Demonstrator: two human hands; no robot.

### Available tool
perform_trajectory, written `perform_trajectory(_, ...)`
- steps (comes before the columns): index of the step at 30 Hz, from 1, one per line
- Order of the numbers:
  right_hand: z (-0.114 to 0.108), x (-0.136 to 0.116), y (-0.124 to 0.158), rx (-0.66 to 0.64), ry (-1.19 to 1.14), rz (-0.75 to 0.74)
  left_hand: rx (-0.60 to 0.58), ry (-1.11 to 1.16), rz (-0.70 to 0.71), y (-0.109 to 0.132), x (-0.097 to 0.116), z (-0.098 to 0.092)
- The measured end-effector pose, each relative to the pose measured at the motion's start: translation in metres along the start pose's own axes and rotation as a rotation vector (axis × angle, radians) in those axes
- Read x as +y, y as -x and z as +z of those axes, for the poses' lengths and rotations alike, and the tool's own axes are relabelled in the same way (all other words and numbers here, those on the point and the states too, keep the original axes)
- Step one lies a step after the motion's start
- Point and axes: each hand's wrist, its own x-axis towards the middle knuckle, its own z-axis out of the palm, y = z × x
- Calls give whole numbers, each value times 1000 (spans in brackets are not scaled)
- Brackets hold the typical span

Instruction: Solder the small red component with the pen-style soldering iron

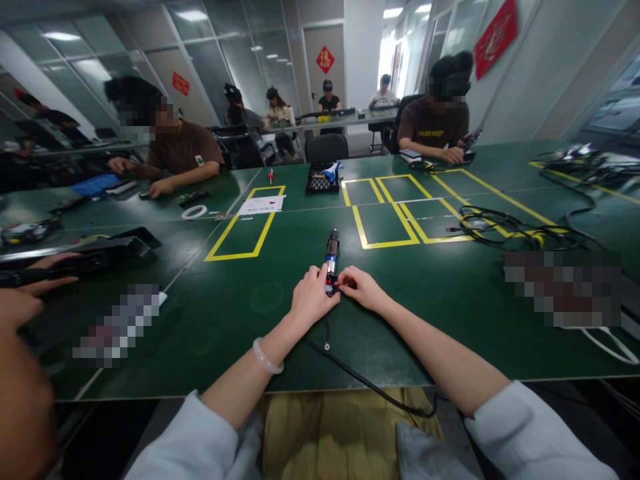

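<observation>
A black and blue pen-shaped tool [332, 254] lies on the green table [280, 320], its tip pointing away from me. My left hand [312, 297] is closed around the tool's near end from the left. My right hand [361, 287] pinches the same near end from the right, at a small red part. A black cable [367, 382] runs from the tool's near end back toward me and over the table edge.
Yellow tape rectangles [385, 223] mark the table. A black tray [321, 179], a white sheet [261, 204] and a tape ring [194, 212] lie beyond. Tangled cables [500, 227] sit right. Other people sit around the table; someone's hand [30, 293] is at left.
</observation>
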Motion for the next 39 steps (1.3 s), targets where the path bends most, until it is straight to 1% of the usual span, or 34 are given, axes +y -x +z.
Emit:
perform_trajectory(4, 0, 1, 0, 19, 20, -2, -5, -8, 6, 0, 1, -1)
perform_trajectory(9, 0, 2, 0, 36, -3, 5, -7, -87, 20, 2, 6, -4)
perform_trajectory(16, -3, 0, 2, 59, -37, 17, -3, -150, -36, -4, 11, -2)
perform_trajectory(20, -5, 0, 3, 6, -109, 38, -3, -160, -36, -6, 5, -2)
perform_trajectory(23, -4, -1, 3, -35, -144, 39, -11, -165, -10, -4, -5, -6)
perform_trajectory(27, -4, -2, 2, -40, -119, 67, -10, -210, -2, 5, -29, -13)
perform_trajectory(30, -4, -2, 3, -52, -114, 84, -19, -255, -25, 14, -57, -21)
perform_trajectory(34, -5, -2, 4, -76, -103, 85, -50, -310, -96, 25, -106, -35)
perform_trajectory(39, -5, -3, 4, -90, -87, 79, -122, -366, -254, 36, -179, -53)
